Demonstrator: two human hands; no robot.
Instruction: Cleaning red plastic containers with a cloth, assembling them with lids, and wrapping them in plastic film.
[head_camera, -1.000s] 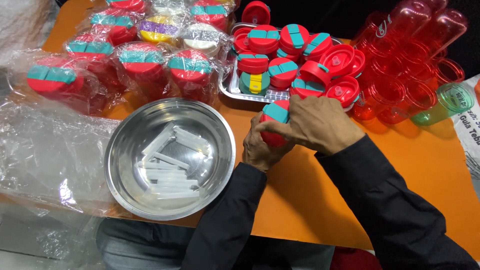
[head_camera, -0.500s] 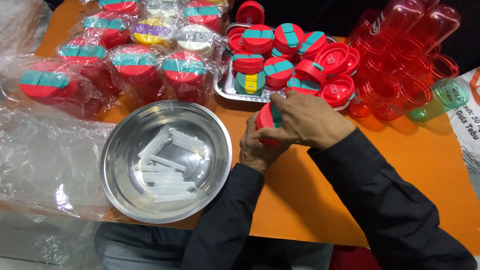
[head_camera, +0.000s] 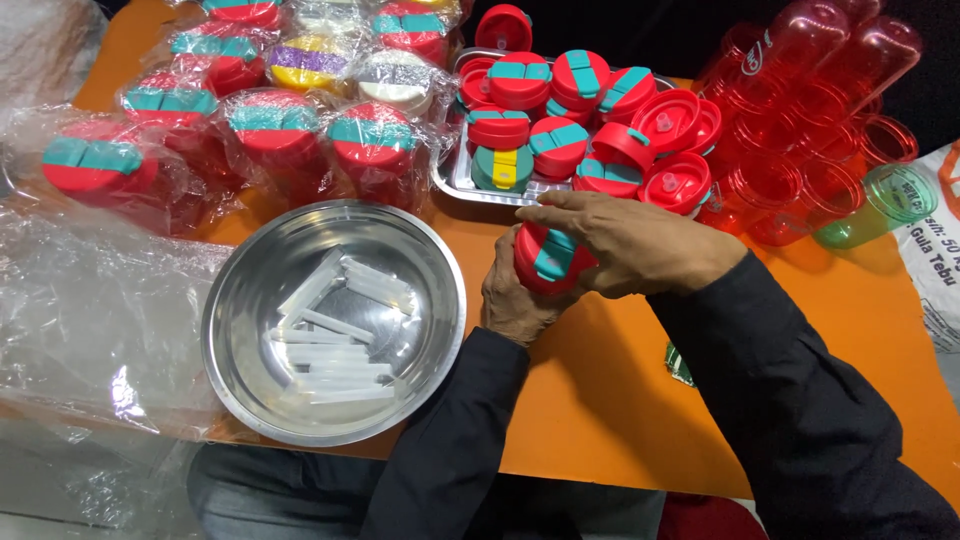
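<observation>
Both my hands hold one red lid with a teal flip tab (head_camera: 550, 262) just above the orange table (head_camera: 620, 390). My left hand (head_camera: 515, 300) cups it from below and behind. My right hand (head_camera: 640, 245) covers its top right, fingers stretched over it toward the left. To the left stands a steel bowl (head_camera: 250, 400) with several clear plastic strips (head_camera: 335, 335) lying in it. Beyond my hands a metal tray (head_camera: 455, 180) is piled with several more red and teal lids (head_camera: 575, 100).
Red lids wrapped in clear plastic bags (head_camera: 275, 130) fill the back left. Loose clear plastic wrap (head_camera: 90, 320) lies at the left. Stacked red translucent cups (head_camera: 820, 110) and one green cup (head_camera: 880, 205) stand at the back right, beside a white printed sack (head_camera: 940, 250).
The lid has tipped so its top faces me more, and my right hand's fingers have spread flat across it. The view has shifted slightly.
</observation>
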